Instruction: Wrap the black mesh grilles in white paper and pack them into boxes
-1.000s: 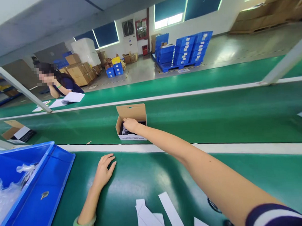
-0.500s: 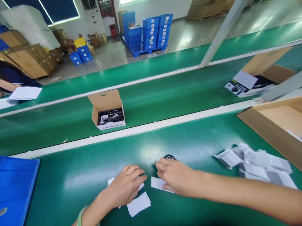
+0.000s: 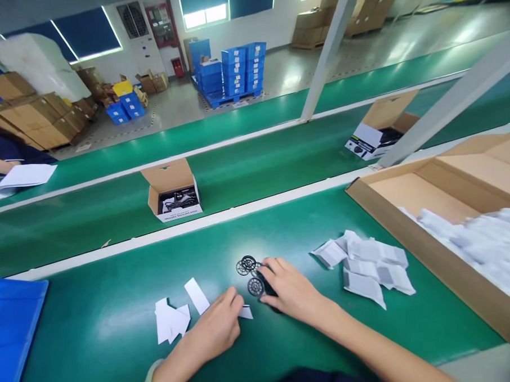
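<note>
One big open brown cardboard carton (image 3: 411, 192), white packets inside, sits well R of the black round mesh discs (image 3: 247, 265). Blue plastic bin (image 3: 11, 331) is far L of the discs. Small open brown box (image 3: 173, 192), black cabling in it, rides the belt beyond the discs. Its white front panel has a line of print, too blurred for me to read w/ certainty. A loose heap of white paper packets (image 3: 363, 265) lies near the discs on the R, and white paper slips (image 3: 171, 321) lie near on the L.

My right hand (image 3: 291, 291) is narrow and curled onto the near end of the disc cluster. It looks like a hold, but the palm hides the grip. The cluster's long axis runs from that hand away and L. My left hand (image 3: 216, 330) is just below-L of the discs, apart from them. Its fingers are bent, tips down on a small white slip (image 3: 245, 312), and I can't tell if it's pinched. R hand is the nearer one.
</note>
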Demonstrator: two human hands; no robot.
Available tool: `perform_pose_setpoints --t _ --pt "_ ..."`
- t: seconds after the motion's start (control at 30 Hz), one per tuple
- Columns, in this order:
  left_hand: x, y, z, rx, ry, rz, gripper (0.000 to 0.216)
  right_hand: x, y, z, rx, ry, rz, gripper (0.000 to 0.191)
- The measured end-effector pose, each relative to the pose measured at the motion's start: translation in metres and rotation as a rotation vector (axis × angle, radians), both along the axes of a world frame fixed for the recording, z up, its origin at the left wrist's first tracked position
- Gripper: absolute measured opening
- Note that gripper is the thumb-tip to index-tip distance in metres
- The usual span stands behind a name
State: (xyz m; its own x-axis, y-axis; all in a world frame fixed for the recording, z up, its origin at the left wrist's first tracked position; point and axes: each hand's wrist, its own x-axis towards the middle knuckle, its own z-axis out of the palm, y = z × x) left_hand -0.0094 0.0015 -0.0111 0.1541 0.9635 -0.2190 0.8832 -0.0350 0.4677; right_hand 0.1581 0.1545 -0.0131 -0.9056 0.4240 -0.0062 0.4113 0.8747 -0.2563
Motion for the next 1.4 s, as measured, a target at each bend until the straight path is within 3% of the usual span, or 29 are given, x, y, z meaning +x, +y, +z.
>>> perform_pose_setpoints --t 0.1,0.2,0.3,0.37,0.5,0.57,0.7,0.77,0.9,1.03,1.13,1.3,1.4 --pt "0.000 -0.016 0.010 -0.014 -0.298 0.277 0.019 -0.002 -0.005 -0.007 -0.071 0.034 0.018 0.046" --pt "0.012 -0.026 0.009 0.001 -0.656 0.545 0.014 0.001 -0.006 -0.002 -0.167 0.104 -0.017 0.039" --pt "0.035 -0.024 -0.002 0.028 -0.963 0.755 0.032 0.011 -0.014 0.015 -0.253 0.213 0.031 0.041" --pt "0.053 -0.019 -0.009 0.015 -1.042 0.826 0.043 0.020 -0.023 0.029 -0.295 0.239 0.129 0.041" --pt "0.078 -0.013 -0.014 0.027 -0.996 0.814 0.049 0.051 -0.023 0.041 -0.331 0.231 0.208 0.056" --pt "0.085 -0.016 -0.013 0.016 -0.965 0.810 0.051 0.079 -0.005 0.033 -0.245 0.276 0.087 0.054" --pt "0.093 -0.026 -0.014 -0.043 -0.905 0.787 0.053 0.143 0.030 0.003 0.070 0.339 -0.269 0.040" --pt "0.098 -0.025 -0.016 -0.051 -0.862 0.751 0.052 0.161 0.033 -0.009 0.136 0.330 -0.328 0.039" --pt "0.112 -0.015 -0.016 -0.073 -0.854 0.655 0.045 0.143 0.010 -0.017 0.007 0.296 -0.161 0.035" --pt "0.123 -0.007 -0.015 -0.064 -0.874 0.594 0.040 0.091 -0.012 -0.024 -0.136 0.259 -0.050 0.055" --pt "0.127 -0.008 -0.013 -0.049 -0.860 0.594 0.040 0.071 -0.024 -0.032 -0.199 0.260 0.011 0.041" --pt "0.127 -0.017 -0.017 -0.080 -0.837 0.664 0.047 0.084 -0.025 -0.034 -0.217 0.355 0.027 0.026" --pt "0.124 -0.019 -0.021 -0.103 -0.813 0.676 0.050 0.112 -0.002 -0.030 -0.075 0.464 -0.120 0.022"
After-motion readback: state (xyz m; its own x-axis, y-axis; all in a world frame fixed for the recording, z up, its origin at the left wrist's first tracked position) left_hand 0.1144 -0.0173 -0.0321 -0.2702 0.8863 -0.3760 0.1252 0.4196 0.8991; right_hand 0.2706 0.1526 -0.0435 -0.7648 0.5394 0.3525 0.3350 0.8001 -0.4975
